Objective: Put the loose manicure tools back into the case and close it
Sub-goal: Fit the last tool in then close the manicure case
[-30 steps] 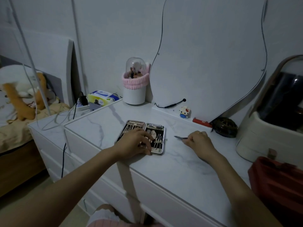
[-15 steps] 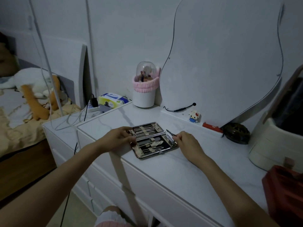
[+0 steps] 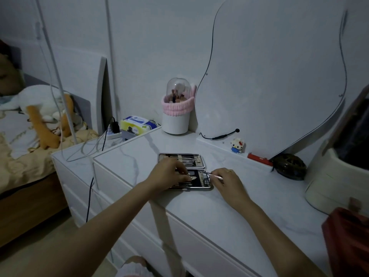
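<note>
The case [image 3: 182, 170] lies fully open on the dresser top [image 3: 229, 206], both halves flat, near the front edge. Rows of thin metal tools sit in straps across each half. One loose tool [image 3: 212, 174], a slim steel rod, is held over the near half's right end, its tip pointing into the case.

The right hand [image 3: 229, 181] pinches this tool between thumb and fingertips, other fingers curled. The left hand [image 3: 169, 173] rests on the near half with fingers bent down onto the stowed tools; whether it grips one or only steadies the case cannot be told.

Handling judgement: the tool is light, rigid and smooth, likely slippery and probably pointed at one end. It is best held mid-shaft and slid lengthwise under its strap. The case looks thin with a hard metal rim and may skid on the glossy top, so it wants bracing. For closing, take the far half by its outer edge.

Beyond the case, well apart, stand a brush holder [image 3: 175, 116], a small figure [image 3: 237, 145] and a mirror [image 3: 275, 76].
</note>
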